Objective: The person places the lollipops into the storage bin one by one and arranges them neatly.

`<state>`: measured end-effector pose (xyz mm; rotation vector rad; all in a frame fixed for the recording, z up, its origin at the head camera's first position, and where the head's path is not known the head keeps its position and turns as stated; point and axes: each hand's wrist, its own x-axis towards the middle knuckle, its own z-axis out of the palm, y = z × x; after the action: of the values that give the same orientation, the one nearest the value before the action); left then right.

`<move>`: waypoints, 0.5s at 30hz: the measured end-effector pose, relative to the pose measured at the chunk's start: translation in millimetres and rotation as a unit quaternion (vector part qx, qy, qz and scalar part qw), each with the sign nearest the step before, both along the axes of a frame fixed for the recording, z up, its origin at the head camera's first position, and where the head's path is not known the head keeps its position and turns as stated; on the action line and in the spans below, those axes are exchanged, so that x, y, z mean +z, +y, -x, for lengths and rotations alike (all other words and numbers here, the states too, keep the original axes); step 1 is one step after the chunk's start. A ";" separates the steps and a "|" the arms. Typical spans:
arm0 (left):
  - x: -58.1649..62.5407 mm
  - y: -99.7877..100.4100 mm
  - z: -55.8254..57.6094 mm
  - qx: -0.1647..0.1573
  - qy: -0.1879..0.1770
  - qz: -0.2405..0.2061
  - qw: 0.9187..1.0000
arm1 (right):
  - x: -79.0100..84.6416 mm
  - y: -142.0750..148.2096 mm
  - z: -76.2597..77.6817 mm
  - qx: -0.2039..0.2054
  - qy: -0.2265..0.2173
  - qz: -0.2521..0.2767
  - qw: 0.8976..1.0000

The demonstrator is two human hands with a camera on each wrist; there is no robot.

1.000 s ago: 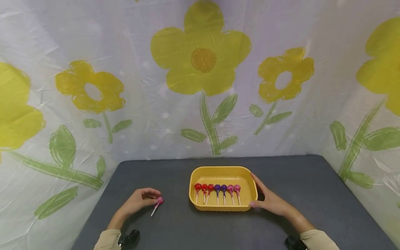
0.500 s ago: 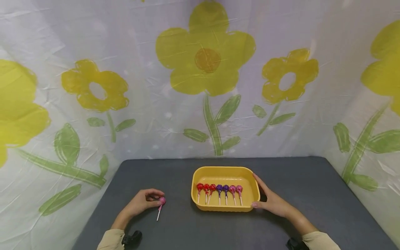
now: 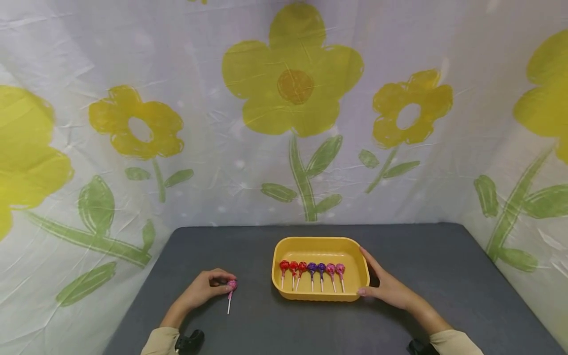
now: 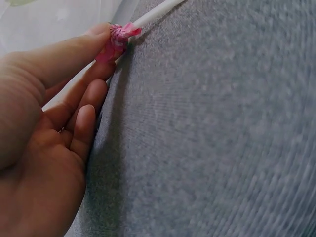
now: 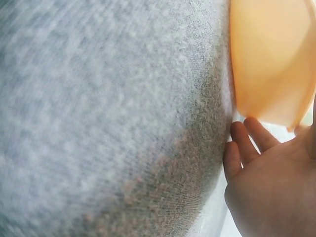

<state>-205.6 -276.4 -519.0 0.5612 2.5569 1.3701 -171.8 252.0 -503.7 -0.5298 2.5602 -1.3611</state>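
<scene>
Left of the yellow tray, my left hand pinches a pink lollipop by its wrapped head between thumb and fingers. Its white stick points toward me. In the left wrist view the lollipop lies close to the grey surface, its head partly behind the thumb. My right hand holds the right end of the yellow tray, thumb at the front corner and a finger at the back one. Inside the tray, several lollipops lie in a row, red, then purple, then pink, sticks toward me.
A dark grey tabletop carries everything. Behind it and at both sides hangs a pale cloth printed with yellow flowers. A black wrist device sits below the left hand.
My left hand has shifted slightly right with the pink lollipop, whose stick has swung from slanting left to pointing almost straight toward me. The right hand keeps its place on the tray.
</scene>
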 end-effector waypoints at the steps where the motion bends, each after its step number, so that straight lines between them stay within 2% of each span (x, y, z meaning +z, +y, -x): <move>1: -0.2 0.4 0.0 -0.001 -0.003 -0.001 1.000 | -0.1 0.2 0.1 0.000 0.000 0.003 1.000; 9: -3.6 2.0 1.7 -0.009 -0.045 -0.027 0.999 | -3.8 1.7 1.3 0.002 0.007 0.004 1.000; 15: -1.4 2.7 2.8 -0.007 -0.046 -0.026 0.999 | -3.1 1.2 0.1 -0.002 0.005 -0.001 1.000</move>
<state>-208.3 -273.7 -520.4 0.5096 2.4469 1.4279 -171.9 253.2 -506.8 -0.5337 2.5725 -1.3592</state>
